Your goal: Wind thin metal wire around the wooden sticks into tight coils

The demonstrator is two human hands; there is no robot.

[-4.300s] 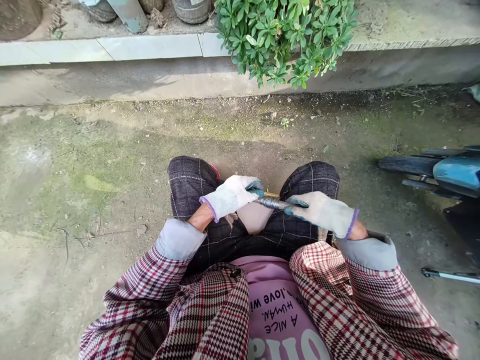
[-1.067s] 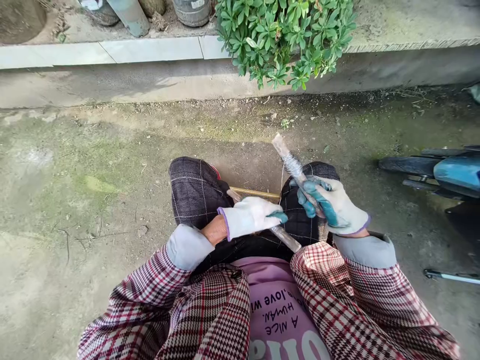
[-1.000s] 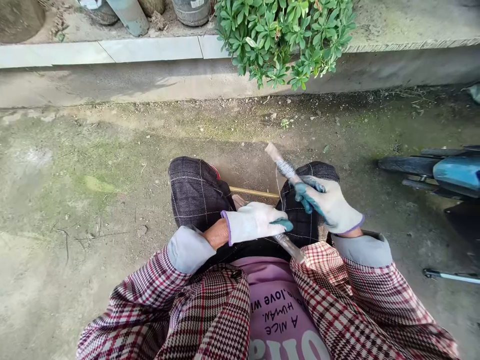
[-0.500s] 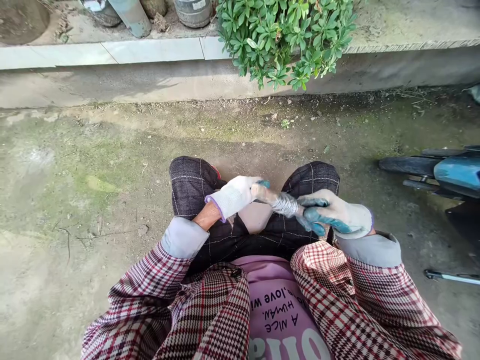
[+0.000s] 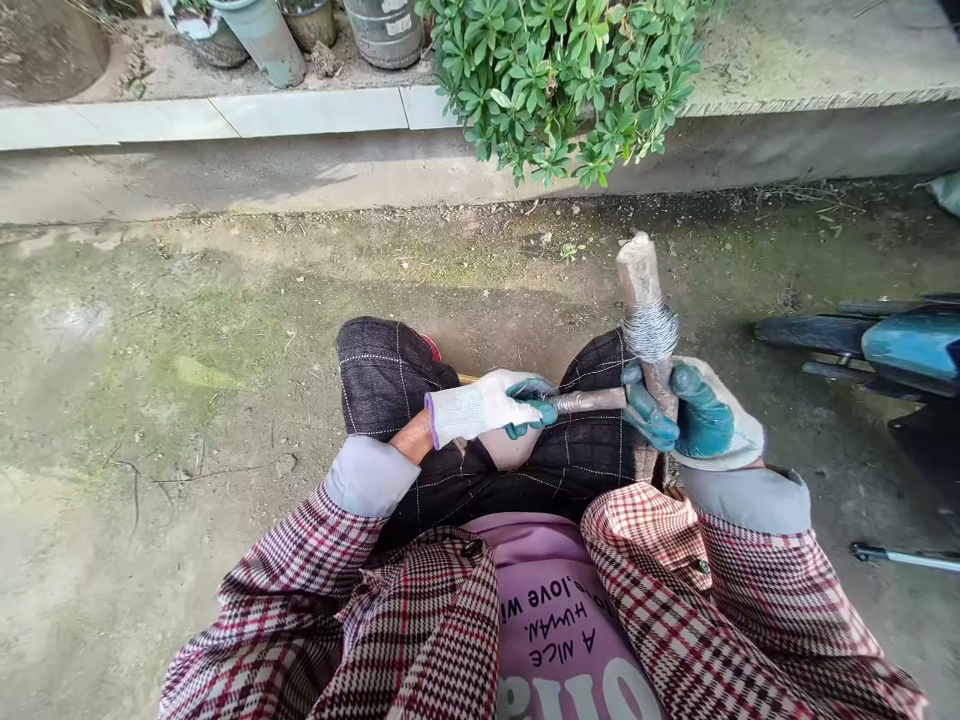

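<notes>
Both my hands wear white knit gloves with teal palms. My right hand (image 5: pixel 712 415) grips the lower end of a thick wooden stick (image 5: pixel 640 272) between fingers and thumb. The stick points up and away from me, its cut end at the top. Grey metal wire (image 5: pixel 651 332) is wound in many turns around its middle. Closed around a thinner, shorter stick (image 5: pixel 600 400) is my left hand (image 5: pixel 517 403), with a little wire by the fingers. That stick's tip points at my right fingers; I cannot tell whether they touch.
My knees in dark checked trousers (image 5: pixel 390 370) flank the hands. Ahead runs a low tiled ledge (image 5: pixel 315 112) with pots (image 5: pixel 384 30) and a leafy green bush (image 5: pixel 562 80) overhanging it. To the right are a wheeled blue-black thing (image 5: pixel 907 345) and a thin metal rod (image 5: pixel 907 555).
The wire-wound stick, blurred and lying crosswise between my hands before, now stands upright in my right hand. My left hand has shifted slightly right and now shows the thinner stick.
</notes>
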